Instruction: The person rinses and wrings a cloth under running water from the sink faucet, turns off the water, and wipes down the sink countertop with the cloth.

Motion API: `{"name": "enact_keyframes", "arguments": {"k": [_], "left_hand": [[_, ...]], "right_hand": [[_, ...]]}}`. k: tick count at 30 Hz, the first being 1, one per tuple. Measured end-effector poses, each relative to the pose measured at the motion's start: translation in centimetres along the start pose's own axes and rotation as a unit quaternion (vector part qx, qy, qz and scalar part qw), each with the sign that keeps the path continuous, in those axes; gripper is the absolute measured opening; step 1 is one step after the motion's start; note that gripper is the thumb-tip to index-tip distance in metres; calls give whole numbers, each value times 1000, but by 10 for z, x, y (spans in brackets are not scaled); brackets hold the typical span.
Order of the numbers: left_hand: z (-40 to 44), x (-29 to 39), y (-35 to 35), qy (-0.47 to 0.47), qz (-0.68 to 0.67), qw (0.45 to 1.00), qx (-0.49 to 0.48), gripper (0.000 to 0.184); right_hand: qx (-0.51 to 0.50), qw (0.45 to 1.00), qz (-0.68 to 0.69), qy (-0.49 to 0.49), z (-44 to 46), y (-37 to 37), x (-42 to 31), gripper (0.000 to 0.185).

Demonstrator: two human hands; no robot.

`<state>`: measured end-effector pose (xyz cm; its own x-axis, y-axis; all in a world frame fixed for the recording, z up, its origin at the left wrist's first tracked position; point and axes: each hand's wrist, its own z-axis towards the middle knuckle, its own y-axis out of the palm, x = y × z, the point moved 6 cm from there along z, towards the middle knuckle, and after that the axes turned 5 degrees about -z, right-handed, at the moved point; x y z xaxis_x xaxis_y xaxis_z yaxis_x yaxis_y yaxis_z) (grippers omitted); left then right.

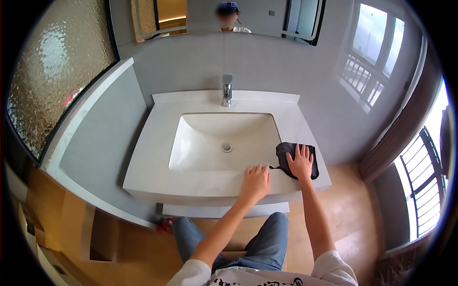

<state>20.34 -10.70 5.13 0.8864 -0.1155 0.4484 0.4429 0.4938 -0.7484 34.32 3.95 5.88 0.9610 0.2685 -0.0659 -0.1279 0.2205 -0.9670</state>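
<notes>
A flat black pouch (282, 153) lies on the right side of the white washbasin counter, its left edge at the basin rim. My right hand (300, 164) rests flat on top of it, fingers spread. A short dark cord or strap (274, 167) runs from the pouch's lower left toward my left hand (257, 181). That hand is closed at the front rim of the basin, fingers bent and together. A thin pale piece shows beside its fingertips, too small to name. Whatever the left fingers hold is hidden.
The white basin (205, 143) has a metal drain (226, 147) and a chrome faucet (227, 90) behind it. A mirror (257, 19) hangs above. A low partition (105, 124) with textured glass stands left; a brown curtain (398, 128) and window railing are right.
</notes>
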Motion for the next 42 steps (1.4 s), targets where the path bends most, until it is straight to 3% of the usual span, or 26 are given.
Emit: {"name": "enact_keyframes", "arguments": {"k": [3, 5, 9, 11, 15, 20, 24, 26, 31, 34, 36, 42], "left_hand": [[0, -11, -12, 7, -98, 995, 19, 29], [-10, -21, -43, 45, -15, 996, 71, 30], [-43, -104, -118, -69, 86, 994, 26, 34], [-64, -157, -140, -102, 144, 983, 57, 29], [-60, -149, -139, -89, 120, 989, -5, 25], [-61, -163, -137, -93, 85, 992, 20, 24], [-63, -157, -148, -76, 30, 996, 35, 22], [-63, -155, -147, -69, 33, 996, 41, 19], [-65, -150, -142, -71, 75, 994, 45, 14], [-65, -147, -144, -81, 76, 992, 51, 13], [-65, -147, -144, -82, 78, 992, 53, 13], [-60, -148, -146, -88, 80, 990, 81, 16]], "right_hand": [[20, 1000, 1, -23, -34, -9, -1, 69], [35, 999, 0, -39, -53, -14, -2, 68], [79, 993, 9, -92, -94, -21, -16, 65], [101, 986, 13, -135, -115, -27, -42, 65], [102, 962, 67, -243, -148, -42, -133, 69], [115, 924, 128, -340, -171, -39, -250, 65], [122, 922, 119, -349, -173, -37, -257, 64], [82, 904, 193, -371, -165, -39, -235, 63], [101, 948, 133, -269, -128, -47, -100, 59], [120, 979, 48, -156, -103, -37, 0, 58], [78, 993, 27, -83, -75, -22, 60, 61], [-28, 992, -56, 108, 2, -1, 92, 70]]}}
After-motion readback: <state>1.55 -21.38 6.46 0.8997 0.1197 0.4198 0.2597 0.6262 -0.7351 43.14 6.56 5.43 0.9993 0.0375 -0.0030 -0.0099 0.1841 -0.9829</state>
